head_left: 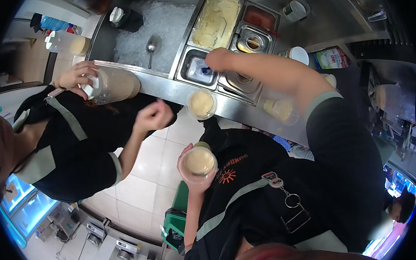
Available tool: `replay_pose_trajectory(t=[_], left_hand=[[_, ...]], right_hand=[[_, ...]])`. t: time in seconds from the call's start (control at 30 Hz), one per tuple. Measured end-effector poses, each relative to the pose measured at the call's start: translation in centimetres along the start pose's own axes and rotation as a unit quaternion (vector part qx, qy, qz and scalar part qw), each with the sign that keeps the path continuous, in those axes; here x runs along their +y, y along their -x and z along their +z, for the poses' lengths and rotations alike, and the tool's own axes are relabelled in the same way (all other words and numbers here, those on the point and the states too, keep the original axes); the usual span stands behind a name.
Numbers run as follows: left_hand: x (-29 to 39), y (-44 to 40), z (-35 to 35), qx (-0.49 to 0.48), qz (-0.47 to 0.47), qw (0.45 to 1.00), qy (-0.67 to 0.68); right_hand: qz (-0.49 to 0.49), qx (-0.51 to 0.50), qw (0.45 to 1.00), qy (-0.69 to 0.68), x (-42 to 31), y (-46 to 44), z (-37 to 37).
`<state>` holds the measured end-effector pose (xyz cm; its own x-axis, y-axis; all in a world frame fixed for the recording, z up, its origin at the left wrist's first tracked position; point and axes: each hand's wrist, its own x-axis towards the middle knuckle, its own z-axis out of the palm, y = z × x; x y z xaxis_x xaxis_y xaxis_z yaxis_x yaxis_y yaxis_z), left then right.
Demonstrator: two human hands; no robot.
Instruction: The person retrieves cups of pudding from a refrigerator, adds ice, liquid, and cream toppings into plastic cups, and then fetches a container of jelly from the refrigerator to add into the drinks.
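My left hand [184,171] is wrapped round a clear plastic cup [199,162] with a pale, creamy drink in it, in front of my apron. My right hand [218,61] is closed above a small steel pan [197,67] set into the counter. Beneath that fist shows a small dark blue piece [206,70]; what my fingers hold is hidden. Near the counter's front edge is another clear cup [202,104] with similar pale contents. To the right, a tilted clear cup [281,111] with pale residue is on the counter beneath my forearm.
A co-worker on the left holds a large clear jug [116,85] by its white lid; their other hand [153,116] is raised and blurred. Ice [165,31] with a metal scoop [152,46] fills a basin. A pan of yellow cream [216,19] and lidded pans [255,39] adjoin it.
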<state>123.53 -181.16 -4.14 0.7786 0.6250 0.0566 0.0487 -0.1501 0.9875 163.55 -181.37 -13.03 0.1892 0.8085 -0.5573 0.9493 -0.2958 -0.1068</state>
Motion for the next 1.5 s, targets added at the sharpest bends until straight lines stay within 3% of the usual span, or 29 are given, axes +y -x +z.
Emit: replay_pose_trajectory(t=[0.07, 0.13, 0.23, 0.4, 0.53, 0.6, 0.67, 0.77, 0.9, 1.0, 1.03, 1.07, 1.13, 1.23, 1.3, 1.43, 1.5], left_hand=[[-1.2, -0.1, 0.8, -0.018, 0.002, 1.000, -0.012], [-2.1, -0.3, 1.8, -0.060, -0.002, 0.998, -0.028], [-3.8, -1.1, 4.2, -0.111, -0.014, 0.994, 0.018], [-6.8, -2.3, 9.8, -0.118, -0.025, 0.992, 0.036], [-8.2, -3.1, 13.3, -0.104, 0.010, 0.994, -0.012], [-8.6, -3.4, 14.5, -0.080, 0.020, 0.996, -0.023], [-8.8, -4.1, 14.8, -0.071, 0.031, 0.997, -0.011], [-7.6, -4.3, 14.5, -0.070, 0.027, 0.997, 0.002], [-7.5, -4.5, 14.0, -0.095, 0.024, 0.995, 0.002], [-6.7, -4.3, 13.8, -0.099, 0.003, 0.995, 0.002], [-6.5, -4.5, 13.7, -0.098, -0.008, 0.995, -0.017], [-8.3, -4.4, 14.1, -0.090, 0.005, 0.996, 0.008], [-7.9, -4.4, 13.9, -0.099, -0.013, 0.995, 0.018], [-9.3, -4.3, 13.4, -0.122, -0.030, 0.992, 0.015], [-9.8, -3.1, 12.5, -0.113, -0.021, 0.988, -0.104], [-9.9, 1.0, 9.3, -0.093, -0.169, 0.981, -0.021], [-11.5, 3.3, 8.1, -0.084, -0.198, 0.976, 0.025]], right_hand=[[0.014, -0.004, 1.000, -0.004, 1.3, 2.1, -1.1], [0.061, 0.038, 0.993, -0.089, 2.8, 4.9, -2.0], [0.035, 0.135, 0.983, -0.122, 4.6, 12.0, -3.5], [-0.011, 0.177, 0.962, -0.209, 0.3, 27.0, -6.5], [-0.035, 0.169, 0.968, -0.184, -4.6, 31.5, -3.7], [-0.041, 0.160, 0.974, -0.152, -6.1, 30.8, -1.6], [-0.010, 0.069, 0.992, -0.104, -6.8, 29.1, -0.3], [0.018, 0.053, 0.993, -0.105, -7.6, 28.0, -0.3], [0.005, 0.081, 0.992, -0.099, -6.9, 27.8, -1.2], [-0.013, 0.074, 0.980, -0.187, -4.5, 27.8, -4.5], [0.022, 0.095, 0.982, -0.162, -3.5, 26.9, -5.5], [0.057, 0.118, 0.982, -0.137, -2.6, 25.6, -6.5], [0.122, 0.057, 0.987, -0.090, -2.4, 20.3, -6.9], [0.151, 0.050, 0.986, -0.053, -3.0, 12.0, -4.4], [0.128, 0.059, 0.989, -0.032, -2.4, 7.3, -2.1], [0.110, 0.059, 0.991, -0.046, -1.6, 3.8, 0.7], [0.122, 0.065, 0.990, -0.036, -1.6, 4.2, 1.3]])
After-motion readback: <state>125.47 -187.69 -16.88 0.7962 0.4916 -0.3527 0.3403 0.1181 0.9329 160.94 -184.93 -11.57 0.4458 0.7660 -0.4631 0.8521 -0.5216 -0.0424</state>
